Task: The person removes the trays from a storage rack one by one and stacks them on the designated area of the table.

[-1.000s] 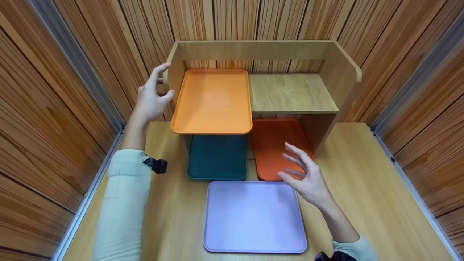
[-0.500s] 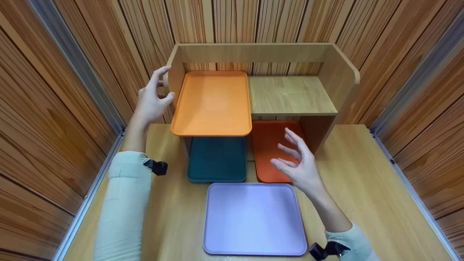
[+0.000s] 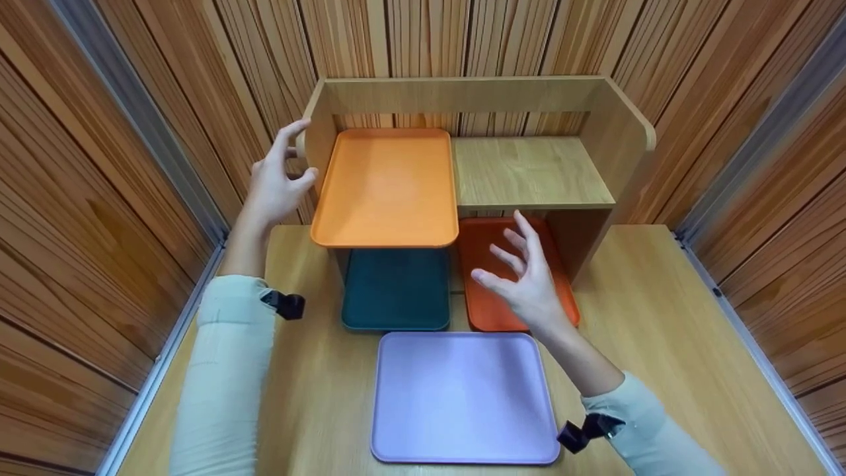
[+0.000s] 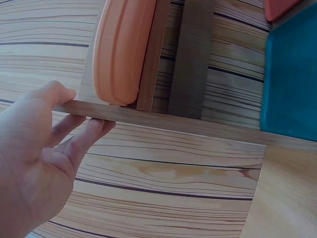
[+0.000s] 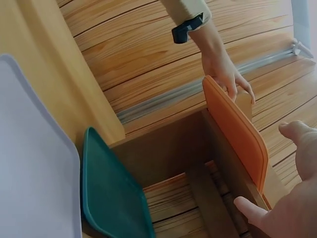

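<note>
At the far left my left hand (image 3: 277, 185) grips the front edge of the wooden shelf's side panel (image 4: 143, 118), thumb and fingers on opposite faces. An orange tray (image 3: 386, 188) lies on the upper left board, jutting past its front. My right hand (image 3: 531, 287) hangs in the air with fingers spread, holding nothing. It overlaps a red-orange tray (image 3: 482, 264) in the lower right bay. Under the orange tray, a teal tray (image 3: 396, 291) occupies the lower left bay. A lilac tray (image 3: 456, 403) lies on the table before the shelf.
The upper right board (image 3: 535, 172) of the shelf is bare wood. Wood-grain walls (image 3: 86, 198) with metal rails (image 3: 185, 301) enclose the table (image 3: 674, 317) on the left, right and back.
My right hand has moved forward and to the left, from near the lilac tray's back corner to over the red-orange tray. The left hand stays on the side panel, and the trays stay put.
</note>
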`<state>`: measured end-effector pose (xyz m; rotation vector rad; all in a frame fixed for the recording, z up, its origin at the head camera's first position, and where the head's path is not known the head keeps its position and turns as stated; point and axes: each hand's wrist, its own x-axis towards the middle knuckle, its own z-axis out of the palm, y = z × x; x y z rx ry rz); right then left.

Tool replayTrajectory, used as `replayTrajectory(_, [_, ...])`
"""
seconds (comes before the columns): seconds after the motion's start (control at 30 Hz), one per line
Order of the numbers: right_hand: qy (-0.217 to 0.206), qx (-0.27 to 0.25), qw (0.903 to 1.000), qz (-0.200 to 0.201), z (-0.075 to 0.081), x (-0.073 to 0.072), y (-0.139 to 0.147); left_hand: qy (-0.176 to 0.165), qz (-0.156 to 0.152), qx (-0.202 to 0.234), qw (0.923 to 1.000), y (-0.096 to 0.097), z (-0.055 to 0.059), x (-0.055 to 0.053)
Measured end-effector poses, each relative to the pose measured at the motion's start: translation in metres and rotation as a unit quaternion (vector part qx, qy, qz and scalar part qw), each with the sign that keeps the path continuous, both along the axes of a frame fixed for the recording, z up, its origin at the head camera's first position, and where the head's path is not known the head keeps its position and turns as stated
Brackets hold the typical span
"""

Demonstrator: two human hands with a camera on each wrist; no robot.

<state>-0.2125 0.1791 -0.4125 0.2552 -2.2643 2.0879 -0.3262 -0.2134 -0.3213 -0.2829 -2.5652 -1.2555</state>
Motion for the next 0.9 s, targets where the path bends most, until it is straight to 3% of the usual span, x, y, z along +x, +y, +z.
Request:
replayTrajectory(0.17, [-0.025,-0.060,0.9977,0.018,0.009,-0.007,-0.006,0.002,0.001,0.000,1.0000,0.000,0.000,-0.001])
replayTrajectory(0.37, [-0.062,-0.143,0.9870,0.039,0.019,-0.012,-0.020,0.005,0.003,0.004,1.0000,0.001,0.000,-0.001])
replayTrajectory(0.9, [-0.111,-0.203,0.9722,0.032,0.027,-0.026,-0.053,-0.009,0.005,0.003,0.9999,0.002,0.001,0.001])
